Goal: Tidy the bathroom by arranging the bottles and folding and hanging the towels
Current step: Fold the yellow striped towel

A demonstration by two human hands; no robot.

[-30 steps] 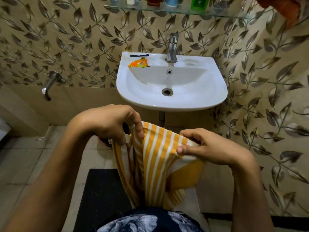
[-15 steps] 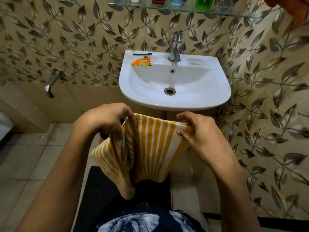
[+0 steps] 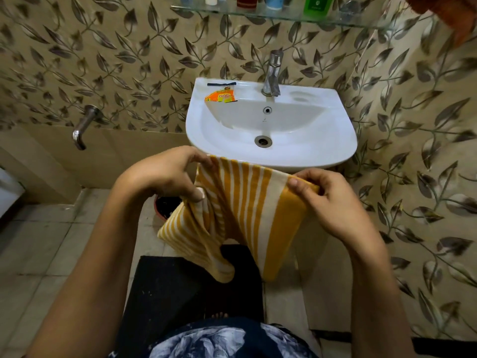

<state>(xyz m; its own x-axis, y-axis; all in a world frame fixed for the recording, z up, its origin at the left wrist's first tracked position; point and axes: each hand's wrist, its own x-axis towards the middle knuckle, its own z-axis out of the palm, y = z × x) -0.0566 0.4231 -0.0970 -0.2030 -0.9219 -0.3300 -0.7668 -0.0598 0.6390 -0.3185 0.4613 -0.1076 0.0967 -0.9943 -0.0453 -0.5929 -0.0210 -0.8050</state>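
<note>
Left hand [image 3: 165, 177] and right hand [image 3: 333, 200] both pinch the yellow-and-white striped cloth towel [image 3: 247, 210] — top corners — before the white ceramic sink [image 3: 322, 151].

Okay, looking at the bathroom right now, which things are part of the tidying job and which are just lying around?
Part of the job:
- yellow striped towel, held by left hand and right hand
- bottles on glass shelf
- orange towel, top right corner

Just lying about:
- orange sachet on sink
- black mat
- wall tap
</note>
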